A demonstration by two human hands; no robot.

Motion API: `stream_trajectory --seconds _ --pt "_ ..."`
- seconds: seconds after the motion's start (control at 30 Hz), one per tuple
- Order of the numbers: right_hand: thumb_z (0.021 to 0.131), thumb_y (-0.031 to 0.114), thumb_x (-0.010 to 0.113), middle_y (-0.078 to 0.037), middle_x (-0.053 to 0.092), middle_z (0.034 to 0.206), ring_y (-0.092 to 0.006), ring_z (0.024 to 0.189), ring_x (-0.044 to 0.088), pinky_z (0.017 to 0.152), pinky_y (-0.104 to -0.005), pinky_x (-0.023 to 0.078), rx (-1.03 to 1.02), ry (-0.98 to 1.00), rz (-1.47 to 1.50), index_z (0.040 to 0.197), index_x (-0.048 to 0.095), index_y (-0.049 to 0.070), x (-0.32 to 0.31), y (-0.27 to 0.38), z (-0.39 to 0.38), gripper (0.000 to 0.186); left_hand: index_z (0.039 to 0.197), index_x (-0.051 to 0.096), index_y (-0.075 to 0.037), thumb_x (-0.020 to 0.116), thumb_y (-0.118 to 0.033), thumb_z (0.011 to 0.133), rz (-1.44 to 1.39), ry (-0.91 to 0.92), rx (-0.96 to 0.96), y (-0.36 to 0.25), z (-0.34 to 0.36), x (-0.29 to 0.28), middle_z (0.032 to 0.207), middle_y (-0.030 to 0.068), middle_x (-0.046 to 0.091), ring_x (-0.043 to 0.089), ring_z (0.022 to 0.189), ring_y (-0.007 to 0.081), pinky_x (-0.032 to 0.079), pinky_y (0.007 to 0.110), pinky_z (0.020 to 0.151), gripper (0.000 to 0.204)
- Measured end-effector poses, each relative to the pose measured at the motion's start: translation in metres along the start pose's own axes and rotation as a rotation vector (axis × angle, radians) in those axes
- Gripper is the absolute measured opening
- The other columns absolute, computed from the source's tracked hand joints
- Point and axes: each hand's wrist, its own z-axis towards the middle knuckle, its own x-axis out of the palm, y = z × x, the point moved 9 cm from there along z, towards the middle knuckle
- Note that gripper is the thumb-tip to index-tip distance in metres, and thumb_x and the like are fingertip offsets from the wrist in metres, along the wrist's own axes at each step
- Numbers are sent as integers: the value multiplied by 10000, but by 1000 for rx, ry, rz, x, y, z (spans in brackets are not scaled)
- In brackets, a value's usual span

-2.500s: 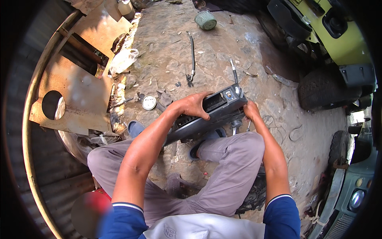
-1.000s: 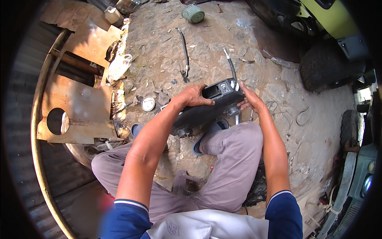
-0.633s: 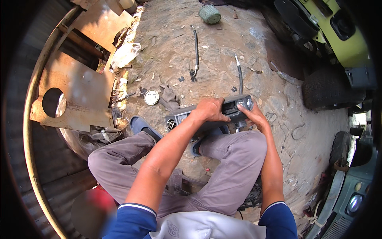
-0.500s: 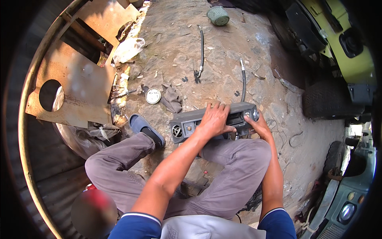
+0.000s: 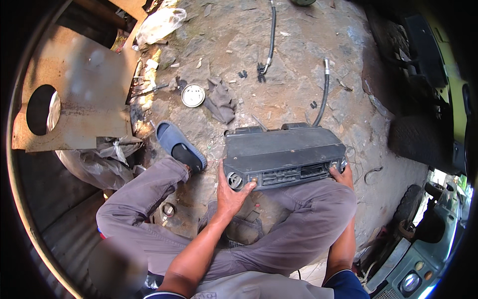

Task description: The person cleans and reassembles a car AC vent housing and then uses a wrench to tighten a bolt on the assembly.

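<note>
A dark grey car air-conditioner unit (image 5: 286, 149) with louvred vents and small knobs along its front rests at my right thigh. Its broad top face shows, with the vents toward me. My left hand (image 5: 230, 197) grips its left end, the thumb pressed by a brownish knob and the fingers partly hidden along the side. At the other end, my right hand (image 5: 343, 175) holds the corner, thumb on the front near the right vent. Past the unit, a black hose (image 5: 324, 92) with a metal end lies on the ground.
Farther off lies a second hose (image 5: 271, 40). A round tin (image 5: 193, 95) and a grey rag (image 5: 220, 102) are beyond my slippered left foot (image 5: 179, 144). A rusty metal panel (image 5: 79, 94) stands at left; a tyre (image 5: 416, 137) and a green vehicle front (image 5: 423, 264) are at right.
The air-conditioner unit has tipped so that its top face shows more. My left hand has moved from its front middle to its left end. The right hand stays at the right end.
</note>
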Motion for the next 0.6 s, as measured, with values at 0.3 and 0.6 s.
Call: stream_trajectory --seconds 0.3,0.6 --pt "860 325 818 -123 642 1283 -235 1150 609 1031 -372 454 106 -37 22 1458 474 18 -11 4 6 755 1603 98 21 910 -411 733 103 3 45 -15 3 14 1516 298 398 449 1393 385 368 446 1169 1265" --pt "874 416 795 -106 671 1195 -200 985 673 772 -351 572 74 -10 -36 1419 487 24 -7 22 25 738 1587 72 68 943 -478 664 140 26 23 -21 22 19 1560 333 306 372 1447 422 332 461 1198 1381"
